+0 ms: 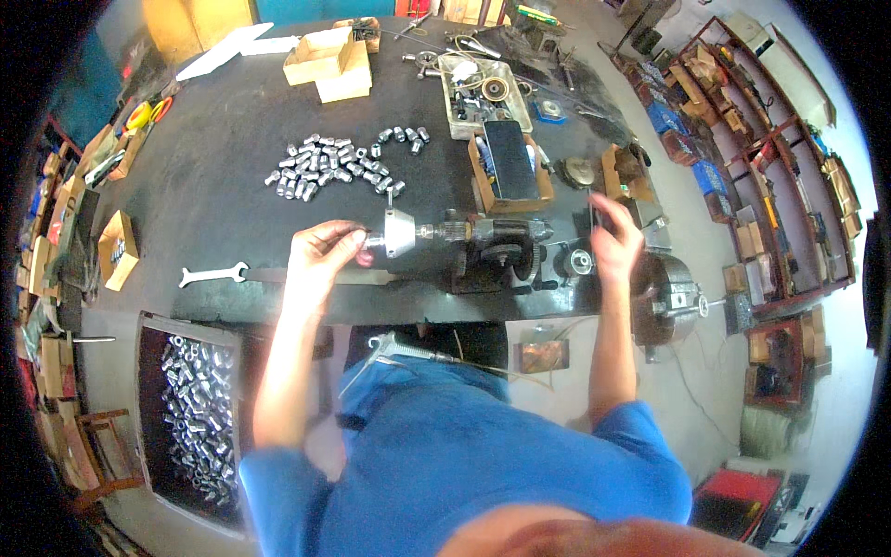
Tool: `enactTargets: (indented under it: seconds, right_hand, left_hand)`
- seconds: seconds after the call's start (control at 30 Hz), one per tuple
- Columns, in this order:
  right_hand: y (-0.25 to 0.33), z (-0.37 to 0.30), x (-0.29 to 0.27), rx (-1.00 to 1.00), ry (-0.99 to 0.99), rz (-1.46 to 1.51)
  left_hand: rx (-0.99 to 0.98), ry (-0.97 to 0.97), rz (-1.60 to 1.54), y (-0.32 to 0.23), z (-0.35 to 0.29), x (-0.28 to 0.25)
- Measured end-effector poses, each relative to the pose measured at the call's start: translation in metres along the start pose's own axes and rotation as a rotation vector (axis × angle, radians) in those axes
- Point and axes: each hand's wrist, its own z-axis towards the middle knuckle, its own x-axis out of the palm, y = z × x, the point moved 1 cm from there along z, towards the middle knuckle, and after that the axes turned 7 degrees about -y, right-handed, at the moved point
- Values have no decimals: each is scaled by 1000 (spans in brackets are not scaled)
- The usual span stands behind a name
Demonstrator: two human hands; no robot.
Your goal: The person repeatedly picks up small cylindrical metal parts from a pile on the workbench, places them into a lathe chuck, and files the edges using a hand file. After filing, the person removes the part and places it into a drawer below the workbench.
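My left hand is closed in a pinch round a small shiny metal fitting. The fitting sits against the left face of a silver conical chuck. The chuck joins a dark bench-mounted geared device, which lies sideways along the table's near edge. To the right of the device my right hand is raised, with curled fingers at a thin dark rod. The rod's lower end is hard to make out. Beyond my left hand lies a loose group of similar metal fittings.
A wrench lies left on the dark table. Farther back are cardboard boxes, a parts tray and a phone on a box. A bin of fittings stands below left; a vise is at right.
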Motion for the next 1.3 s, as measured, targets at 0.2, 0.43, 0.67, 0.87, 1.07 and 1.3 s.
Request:
enactTargets:
  seconds: [0.2,0.43,0.67,0.87,1.07,1.3]
  right_hand:
    - [-51,1,61,-91,257,-361]
    - [-63,12,91,-357,412,-577]
    - [-65,11,90,-344,397,-592]
    - [-45,-9,67,-50,157,-274]
    - [-65,-74,13,536,187,302]
    - [-49,-109,27,934,-124,820]
  left_hand:
    - [-18,28,12,-8,-3,6]
    - [-6,-15,35,-3,-2,4]
    - [-10,17,-15,1,3,3]
    - [-41,21,-24,5,0,-2]
    - [-30,42,-3,1,6,4]
    - [-50,83,-3,2,11,6]
